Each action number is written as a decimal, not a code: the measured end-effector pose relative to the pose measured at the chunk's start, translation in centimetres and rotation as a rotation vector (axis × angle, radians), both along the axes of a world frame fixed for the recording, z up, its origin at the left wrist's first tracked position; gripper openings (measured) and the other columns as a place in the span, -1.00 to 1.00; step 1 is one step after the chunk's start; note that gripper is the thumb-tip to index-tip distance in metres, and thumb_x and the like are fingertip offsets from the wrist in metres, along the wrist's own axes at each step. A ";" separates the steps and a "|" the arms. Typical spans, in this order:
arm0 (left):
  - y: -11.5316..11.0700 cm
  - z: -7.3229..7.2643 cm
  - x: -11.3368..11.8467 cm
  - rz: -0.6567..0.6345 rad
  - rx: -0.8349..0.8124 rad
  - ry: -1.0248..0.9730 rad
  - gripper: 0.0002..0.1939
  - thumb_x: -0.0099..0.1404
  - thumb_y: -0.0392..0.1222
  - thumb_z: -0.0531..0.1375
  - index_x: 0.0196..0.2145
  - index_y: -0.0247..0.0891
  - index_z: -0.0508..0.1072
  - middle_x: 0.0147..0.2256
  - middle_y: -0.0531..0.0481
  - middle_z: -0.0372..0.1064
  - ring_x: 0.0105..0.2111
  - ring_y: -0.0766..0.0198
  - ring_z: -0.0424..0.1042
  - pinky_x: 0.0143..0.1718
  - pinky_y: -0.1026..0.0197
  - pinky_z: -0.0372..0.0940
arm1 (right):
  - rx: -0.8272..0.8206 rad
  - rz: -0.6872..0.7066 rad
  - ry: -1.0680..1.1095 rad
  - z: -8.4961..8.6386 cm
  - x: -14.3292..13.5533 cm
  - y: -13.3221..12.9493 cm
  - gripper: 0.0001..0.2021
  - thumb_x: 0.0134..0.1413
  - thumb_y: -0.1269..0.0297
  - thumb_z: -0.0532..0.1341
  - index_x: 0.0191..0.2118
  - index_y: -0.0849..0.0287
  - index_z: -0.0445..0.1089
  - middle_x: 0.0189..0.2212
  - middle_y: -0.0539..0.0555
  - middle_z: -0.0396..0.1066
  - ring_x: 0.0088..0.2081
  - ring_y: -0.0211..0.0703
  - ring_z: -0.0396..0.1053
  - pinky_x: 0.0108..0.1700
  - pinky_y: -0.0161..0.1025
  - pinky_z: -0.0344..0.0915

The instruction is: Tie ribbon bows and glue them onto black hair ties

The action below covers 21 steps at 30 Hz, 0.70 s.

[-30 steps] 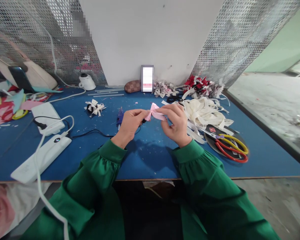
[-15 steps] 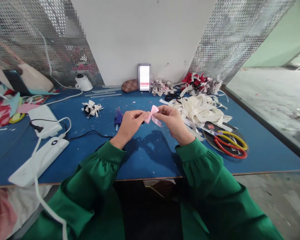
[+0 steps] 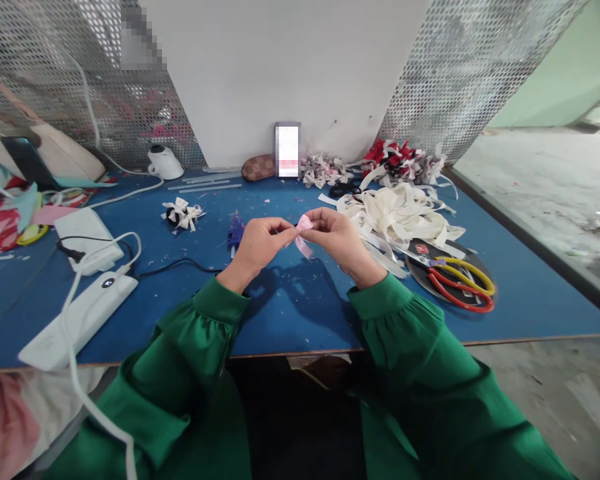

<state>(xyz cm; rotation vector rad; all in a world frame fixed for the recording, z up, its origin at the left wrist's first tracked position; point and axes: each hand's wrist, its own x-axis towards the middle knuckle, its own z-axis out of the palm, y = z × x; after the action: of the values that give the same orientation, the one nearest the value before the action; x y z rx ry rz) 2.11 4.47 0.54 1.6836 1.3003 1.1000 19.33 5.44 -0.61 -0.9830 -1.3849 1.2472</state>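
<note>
A small pink ribbon bow point(image 3: 305, 225) is pinched between both hands above the middle of the blue table point(image 3: 300, 320). My left hand point(image 3: 260, 248) grips its left side with thumb and forefinger. From the right, my right hand point(image 3: 341, 241) pinches the bow's upper right part, and one pink tail hangs below the fingers. The bow's knot is partly hidden by my fingertips. A blue-purple glue gun point(image 3: 235, 231) stands just left of my left hand. Cream ribbon strips point(image 3: 400, 213) lie heaped beyond my right hand.
Scissors with red and yellow handles point(image 3: 463, 300) rest on a dark disc at the right. White power strips point(image 3: 80, 320) and cables lie at the left. Behind are a lit phone point(image 3: 287, 150), a checked case point(image 3: 259, 167), a white-and-black bow bundle point(image 3: 183, 214) and red scraps point(image 3: 390, 159).
The bow has turned and its loops show less; my right fingers now cover more of it. The camera view has shifted slightly.
</note>
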 end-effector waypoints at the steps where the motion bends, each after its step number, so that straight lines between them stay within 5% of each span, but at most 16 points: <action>1: 0.0 0.0 0.0 0.003 0.014 0.010 -0.76 0.17 -0.04 0.31 -0.49 -0.27 0.57 -0.56 0.05 0.39 -0.55 0.38 0.21 -0.49 0.27 0.08 | -0.003 0.001 -0.002 0.0 0.0 0.0 -0.72 -0.21 0.23 0.40 -0.32 0.15 0.40 -0.43 -0.01 0.46 -0.40 -0.23 0.39 -0.36 -0.26 0.28; 14: 0.0 -0.2 -0.3 -0.005 0.182 0.175 -0.75 0.21 -0.03 0.30 -0.44 -0.27 0.61 -0.47 -0.04 0.52 -0.46 0.28 0.37 -0.43 0.25 0.17 | 0.021 0.009 0.001 0.6 0.4 -0.2 -0.80 -0.09 0.19 0.36 -0.33 0.16 0.44 -0.41 0.01 0.47 -0.34 -0.21 0.40 -0.27 -0.23 0.32; 21: -0.1 -0.3 0.0 -0.055 0.149 0.224 -0.73 0.21 -0.02 0.28 -0.49 -0.28 0.58 -0.54 0.00 0.45 -0.52 0.34 0.27 -0.46 0.25 0.10 | 0.101 -0.031 -0.102 0.4 0.6 0.1 -0.87 -0.01 0.22 0.30 -0.44 0.16 0.44 -0.50 -0.02 0.42 -0.42 -0.24 0.30 -0.35 -0.23 0.21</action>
<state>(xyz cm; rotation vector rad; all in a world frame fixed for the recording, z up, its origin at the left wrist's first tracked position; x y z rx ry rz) 2.12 4.41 0.26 1.9886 1.3265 1.0195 19.97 5.52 -0.22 -1.0056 -1.4917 1.1064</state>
